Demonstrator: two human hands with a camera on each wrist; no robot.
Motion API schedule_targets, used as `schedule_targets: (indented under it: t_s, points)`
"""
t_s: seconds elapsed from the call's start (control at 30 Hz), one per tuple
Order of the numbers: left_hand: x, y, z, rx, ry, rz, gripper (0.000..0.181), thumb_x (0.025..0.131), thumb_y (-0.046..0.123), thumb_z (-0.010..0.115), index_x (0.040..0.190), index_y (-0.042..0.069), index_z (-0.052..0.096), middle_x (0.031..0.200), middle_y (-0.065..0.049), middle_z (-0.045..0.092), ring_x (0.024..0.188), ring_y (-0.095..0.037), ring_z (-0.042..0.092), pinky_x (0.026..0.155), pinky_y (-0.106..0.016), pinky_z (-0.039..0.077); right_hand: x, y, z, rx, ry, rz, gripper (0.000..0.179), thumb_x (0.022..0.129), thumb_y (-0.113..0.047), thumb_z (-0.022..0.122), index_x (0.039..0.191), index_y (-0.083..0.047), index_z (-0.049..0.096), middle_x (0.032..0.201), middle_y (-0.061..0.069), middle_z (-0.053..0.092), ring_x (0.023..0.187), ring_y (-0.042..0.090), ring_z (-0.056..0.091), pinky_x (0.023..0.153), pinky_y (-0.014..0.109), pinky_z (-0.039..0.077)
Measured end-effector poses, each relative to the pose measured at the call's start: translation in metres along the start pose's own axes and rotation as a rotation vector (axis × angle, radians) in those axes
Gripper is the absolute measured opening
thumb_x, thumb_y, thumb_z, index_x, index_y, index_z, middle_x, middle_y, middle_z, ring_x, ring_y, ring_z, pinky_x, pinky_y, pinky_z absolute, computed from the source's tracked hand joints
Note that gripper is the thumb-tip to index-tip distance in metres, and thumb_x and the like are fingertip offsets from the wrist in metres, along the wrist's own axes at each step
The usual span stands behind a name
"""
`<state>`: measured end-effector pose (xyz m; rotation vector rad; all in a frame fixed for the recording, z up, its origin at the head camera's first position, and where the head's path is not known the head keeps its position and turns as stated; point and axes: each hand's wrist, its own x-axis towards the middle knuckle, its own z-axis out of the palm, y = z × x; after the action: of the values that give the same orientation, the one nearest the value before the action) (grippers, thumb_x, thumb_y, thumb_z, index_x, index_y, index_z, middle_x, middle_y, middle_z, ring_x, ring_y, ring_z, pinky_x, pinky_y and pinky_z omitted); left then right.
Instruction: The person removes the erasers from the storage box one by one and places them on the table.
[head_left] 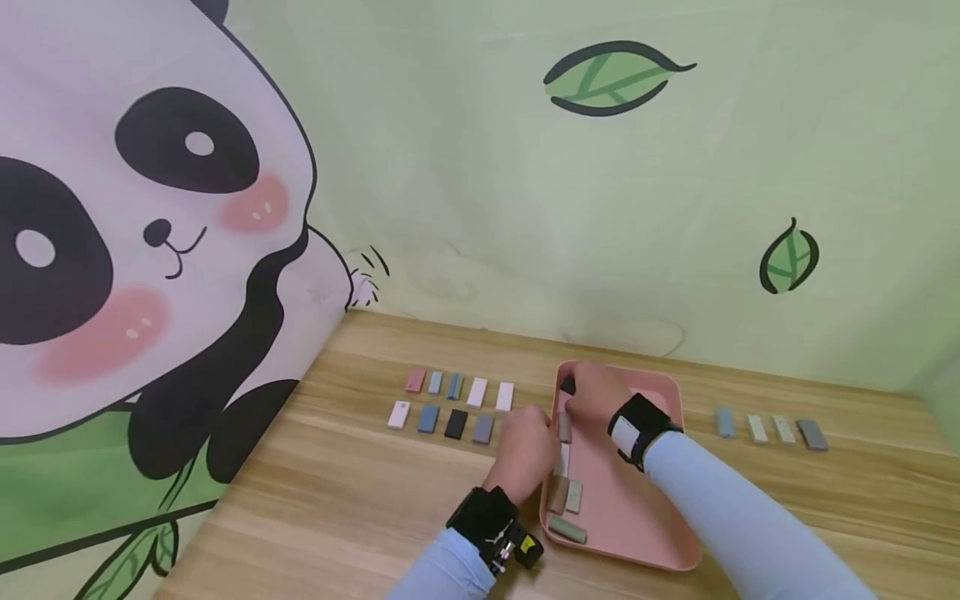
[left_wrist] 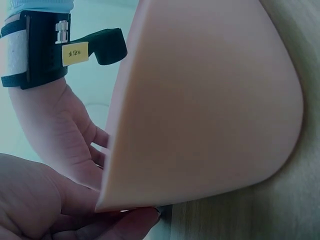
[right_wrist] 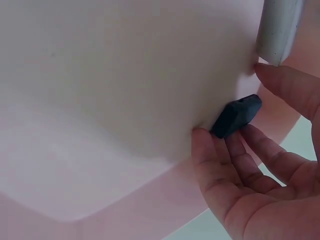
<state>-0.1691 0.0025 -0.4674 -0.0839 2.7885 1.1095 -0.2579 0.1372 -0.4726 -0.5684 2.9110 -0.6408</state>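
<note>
Blue sleeves [head_left: 738, 525] reach in closest to me. Inside the pink tray [head_left: 618, 517], the right hand [head_left: 597, 393] touches a black block [right_wrist: 236, 117] with loosely spread fingers, thumb apart; a brown block [head_left: 557, 495] and green block [head_left: 567, 530] lie nearer me than the left hand [head_left: 527, 450], which pinches the rim. I see its grip partly hidden behind the wall. Loose blocks [head_left: 455, 424] lie left of that hand.

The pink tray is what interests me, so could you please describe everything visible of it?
The pink tray is a shallow, rounded-corner rectangle with raised walls, smooth and plastic-looking. It sits open side up on the wood-grain table, with small pieces along its left side. The left hand pinches its left rim; the right hand is inside near the far left corner, seemingly touching it.
</note>
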Motion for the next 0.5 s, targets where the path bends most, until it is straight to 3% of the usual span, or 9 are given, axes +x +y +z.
schedule_targets:
  t_s: [0.27, 0.5]
  points:
    - [0.0001, 0.0011, 0.0017, -0.019, -0.011, -0.002, 0.023, 0.093, 0.016, 0.054, 0.073, 0.012, 0.064, 0.060, -0.001, 0.052, 0.050, -0.014, 0.050, 0.041, -0.025, 0.040, 0.0056, 0.0028, 0.0027, 0.011, -0.016, 0.026, 0.021, 0.078, -0.012, 0.065, 0.099, -0.016, 0.064, 0.088, 0.001, 0.059, 0.076, 0.020, 0.050, 0.068, 0.032, 0.041]
    - [-0.0005, 0.0003, 0.0002, -0.048, -0.008, -0.007, 0.024, 0.094, 0.019, 0.053, 0.073, 0.012, 0.064, 0.059, -0.001, 0.051, 0.050, -0.014, 0.051, 0.041, -0.025, 0.040, 0.0061, 0.0025, 0.0051, 0.069, 0.001, 0.011, 0.014, 0.080, -0.006, 0.058, 0.085, -0.019, 0.063, 0.076, -0.003, 0.057, 0.069, 0.018, 0.051, 0.061, 0.030, 0.042]
